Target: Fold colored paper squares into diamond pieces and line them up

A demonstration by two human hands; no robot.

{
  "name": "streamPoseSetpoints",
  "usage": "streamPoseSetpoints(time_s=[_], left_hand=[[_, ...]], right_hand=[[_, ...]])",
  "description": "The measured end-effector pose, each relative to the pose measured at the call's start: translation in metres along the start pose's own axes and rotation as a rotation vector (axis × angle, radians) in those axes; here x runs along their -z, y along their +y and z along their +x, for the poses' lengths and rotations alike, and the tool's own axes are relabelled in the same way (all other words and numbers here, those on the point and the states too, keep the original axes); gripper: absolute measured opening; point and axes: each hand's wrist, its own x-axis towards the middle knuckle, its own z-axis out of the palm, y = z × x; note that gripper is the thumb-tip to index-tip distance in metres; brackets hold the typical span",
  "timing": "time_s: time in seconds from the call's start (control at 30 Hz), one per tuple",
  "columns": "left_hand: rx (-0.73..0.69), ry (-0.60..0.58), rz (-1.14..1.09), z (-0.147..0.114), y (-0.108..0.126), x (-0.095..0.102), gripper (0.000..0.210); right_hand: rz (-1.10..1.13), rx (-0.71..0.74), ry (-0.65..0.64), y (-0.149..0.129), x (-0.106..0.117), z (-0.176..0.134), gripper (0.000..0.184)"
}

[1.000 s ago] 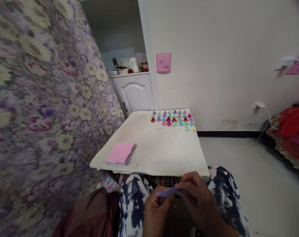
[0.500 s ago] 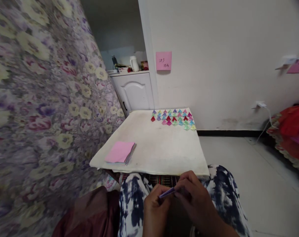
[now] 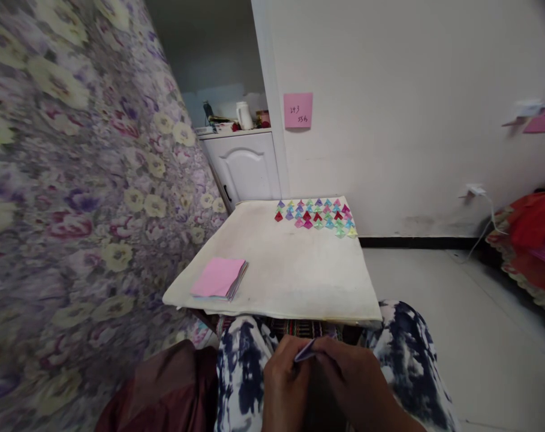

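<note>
A small piece of folded purple paper (image 3: 304,351) is held above my lap, in front of the table's near edge. My left hand (image 3: 285,375) pinches its left side between thumb and fingers. On the other side, my right hand (image 3: 349,367) grips the paper's right end, its fingertips partly hidden. Farther off, a stack of square paper (image 3: 219,277) with a pink sheet on top lies at the table's left. Rows of small folded paper pieces (image 3: 318,217) in many colours cover the far right corner.
The table (image 3: 290,270) has a cream cover and stands against the wall. A white cabinet (image 3: 247,165) is behind it, with a white jug (image 3: 244,116) on its shelf. Floral cloth (image 3: 96,210) hangs at left. A cable (image 3: 483,231) runs down the wall at right.
My right hand has lowered and its fingers have flattened over the paper's right end. The purple paper is tilted more steeply and shows more of its face.
</note>
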Motion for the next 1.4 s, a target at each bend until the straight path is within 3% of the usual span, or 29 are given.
streamPoseSetpoints(time_s=[0.33,0.73,0.93,1.13,1.23,1.3,1.4], left_hand=[[-0.027,-0.098,-0.058,-0.001,-0.001,-0.001,0.053],[0.184,-0.144,-0.368,0.003,-0.007,0.007,0.025],[0.314,-0.064,-0.513,0.004,-0.016,0.003,0.016],[0.346,-0.031,-0.535,0.000,-0.015,-0.002,0.020],[0.348,-0.041,-0.525,0.000,-0.014,-0.003,0.021],[0.353,-0.060,-0.521,0.000,-0.014,-0.004,0.023],[0.384,-0.087,-0.541,0.000,-0.015,-0.007,0.026]], right_hand=[[0.127,0.037,0.020,0.007,0.000,0.006,0.019],[0.178,0.022,0.022,0.006,0.010,0.009,0.012],[0.199,-0.001,-0.026,0.000,0.011,0.009,0.007],[0.362,-0.148,0.021,0.000,0.004,0.007,0.019],[0.396,-0.209,0.089,0.002,0.002,0.007,0.042],[0.424,-0.232,0.095,0.003,0.002,0.007,0.048],[0.478,-0.243,0.044,0.004,0.002,0.009,0.021]])
